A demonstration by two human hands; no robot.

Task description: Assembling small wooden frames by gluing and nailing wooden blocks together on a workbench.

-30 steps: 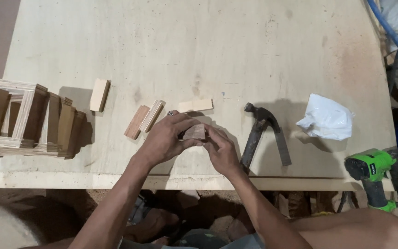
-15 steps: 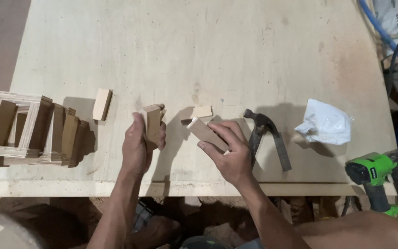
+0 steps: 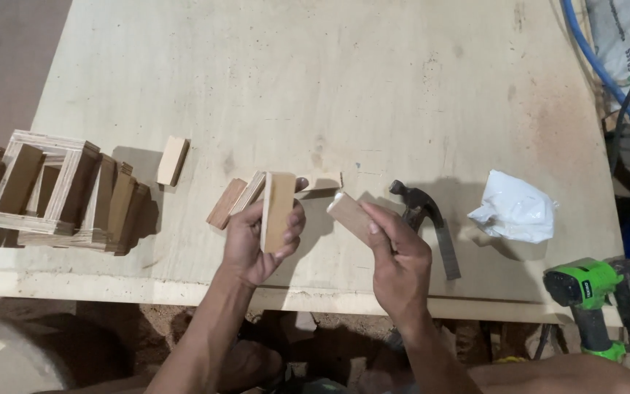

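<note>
Frames: open plywood box frames [image 3: 45, 191] are sitting at the counter's [image 3: 373, 87] left edge, slats leaning inside them.
Left hand [image 3: 257, 241]: its grip is wrapping an upright wood block [image 3: 278, 211] above the counter.
Right hand [image 3: 399, 257]: its grip is pinching a tilted wood strip [image 3: 350, 217], beside the hammer [image 3: 426, 219].

Warm, fairly bright light fell from above and somewhat left, washing the plywood tabletop [image 3: 373, 87] pale without harsh glare. Soft shadows lay to the right of the wooden frames [image 3: 52, 193], the hammer [image 3: 424, 219] and the white plastic bag [image 3: 515, 208]. The picture was sharp at centre; the floor below the table edge stayed dim, and the corners bowed slightly.
</note>
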